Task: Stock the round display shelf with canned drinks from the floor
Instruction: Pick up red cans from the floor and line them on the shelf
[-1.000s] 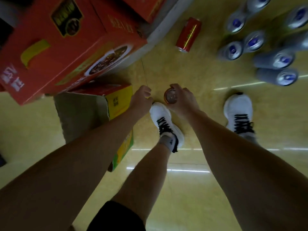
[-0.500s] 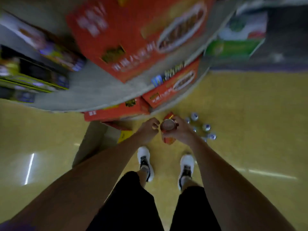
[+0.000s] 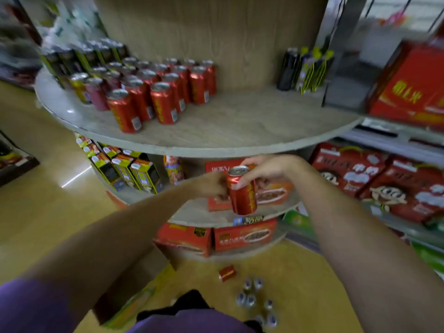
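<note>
At the bottom edge a purple sleeve (image 3: pixel 31 306) covers the left upper arm. On the yellow floor (image 3: pixel 48 224) below lie a cluster of silver cans with blue tops (image 3: pixel 251 300) and, just beyond them, 1 red can on its side (image 3: pixel 227 273). A cardboard box (image 3: pixel 134 284) stands on the floor to the left of them.

Above these, the right hand (image 3: pixel 269 169) pinches the upper part of a red drink can (image 3: pixel 241 191), thumb on the near side and fingers curled over the rim; the can hangs roughly upright in the air in front of the middle tier, below the edge of the top tier. The left hand (image 3: pixel 211 185) is curled with its knuckles against the can's left side; whether it truly grips the can I cannot tell.

Behind, red cartons (image 3: pixel 245 234) fill the lower tiers. Farther up, the round display shelf (image 3: pixel 228 131) carries rows of upright red cans (image 3: pixel 163 102) at left, bare wood to their right, and dark cans (image 3: pixel 287 68) at the back right.
</note>
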A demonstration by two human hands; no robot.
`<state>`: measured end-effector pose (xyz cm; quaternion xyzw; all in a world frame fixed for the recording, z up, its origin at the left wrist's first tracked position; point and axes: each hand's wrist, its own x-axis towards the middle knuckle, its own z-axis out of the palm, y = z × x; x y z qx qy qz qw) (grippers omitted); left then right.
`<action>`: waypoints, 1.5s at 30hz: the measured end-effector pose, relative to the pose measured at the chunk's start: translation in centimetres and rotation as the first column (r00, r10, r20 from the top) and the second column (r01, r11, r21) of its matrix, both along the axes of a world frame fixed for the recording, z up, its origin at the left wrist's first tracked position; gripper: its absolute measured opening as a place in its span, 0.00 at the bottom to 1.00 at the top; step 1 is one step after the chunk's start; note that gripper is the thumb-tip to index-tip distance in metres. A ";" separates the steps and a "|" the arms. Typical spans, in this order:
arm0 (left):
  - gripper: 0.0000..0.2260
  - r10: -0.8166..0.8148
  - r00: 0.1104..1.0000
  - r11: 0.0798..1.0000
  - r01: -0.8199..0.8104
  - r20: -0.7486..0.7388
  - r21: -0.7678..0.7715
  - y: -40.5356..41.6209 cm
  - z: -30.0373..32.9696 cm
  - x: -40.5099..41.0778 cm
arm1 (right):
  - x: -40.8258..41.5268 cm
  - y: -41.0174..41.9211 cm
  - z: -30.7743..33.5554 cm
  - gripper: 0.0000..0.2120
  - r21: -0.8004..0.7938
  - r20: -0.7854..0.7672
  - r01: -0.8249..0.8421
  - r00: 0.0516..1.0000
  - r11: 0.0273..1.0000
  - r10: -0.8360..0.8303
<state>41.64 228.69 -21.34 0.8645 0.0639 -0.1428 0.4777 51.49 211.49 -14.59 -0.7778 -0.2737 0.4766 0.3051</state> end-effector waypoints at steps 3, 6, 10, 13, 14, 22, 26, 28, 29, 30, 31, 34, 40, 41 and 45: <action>0.21 0.010 0.999 0.999 -0.011 0.051 0.032 0.8 6.2 0.1 | -0.1 2.1 4.7 0.26 0.019 0.047 0.012 0.999 1.000 -0.013; 0.24 0.020 0.992 0.991 -0.036 0.127 0.127 3.1 9.8 0.0 | -0.2 4.1 8.0 0.30 0.064 0.098 0.029 0.995 0.998 -0.035; 0.17 0.085 0.982 0.986 -0.107 0.171 0.124 6.9 13.7 -0.4 | -0.9 6.6 10.8 0.31 0.138 0.162 0.029 0.986 0.990 -0.051; 0.09 0.147 0.954 0.977 -0.181 0.261 0.111 8.8 16.2 -0.8 | -1.3 8.3 11.4 0.30 0.206 0.200 0.076 0.973 0.976 -0.118; 0.07 0.156 0.944 0.974 -0.195 0.291 0.112 9.6 16.6 -0.6 | -1.4 8.9 11.4 0.31 0.231 0.205 0.104 0.967 0.967 -0.153; 0.06 0.151 0.915 0.964 -0.219 0.374 0.147 14.4 18.8 1.6 | -0.6 15.0 9.4 0.27 0.398 0.136 0.364 0.884 0.842 -0.447; 0.04 0.105 0.904 0.957 -0.204 0.414 0.205 17.1 18.4 3.5 | 0.3 18.4 7.1 0.24 0.484 0.092 0.470 0.811 0.738 -0.577; 0.04 0.122 0.876 0.947 -0.244 0.467 0.209 18.8 18.4 4.6 | 0.8 20.0 6.5 0.22 0.470 0.134 0.499 0.775 0.728 -0.618; 0.04 0.112 0.869 0.937 -0.254 0.483 0.239 19.7 18.5 5.1 | 1.3 20.8 6.2 0.21 0.458 0.157 0.512 0.758 0.726 -0.633; 0.05 0.081 0.872 0.928 -0.242 0.482 0.282 20.7 18.5 5.7 | 1.7 21.7 6.1 0.22 0.451 0.180 0.525 0.739 0.722 -0.649; 0.05 0.038 0.881 0.922 -0.213 0.472 0.323 21.6 18.6 6.1 | 2.3 22.6 6.0 0.23 0.450 0.197 0.537 0.720 0.714 -0.665; 0.05 -0.029 0.880 0.887 -0.197 0.475 0.418 23.9 19.1 7.9 | 3.9 25.0 5.8 0.25 0.446 0.226 0.580 0.665 0.682 -0.712; 0.05 -0.049 0.861 0.895 -0.187 0.506 0.405 27.8 19.8 11.0 | 7.1 28.1 5.4 0.23 0.474 0.174 0.641 0.605 0.604 -0.777; 0.05 -0.061 0.858 0.901 -0.173 0.510 0.399 28.3 19.7 11.4 | 7.4 28.4 5.4 0.23 0.482 0.141 0.655 0.598 0.582 -0.789; 0.05 -0.077 0.860 0.922 -0.131 0.504 0.365 29.2 19.5 12.6 | 8.8 29.0 5.4 0.19 0.444 -0.018 0.706 0.623 0.552 -0.782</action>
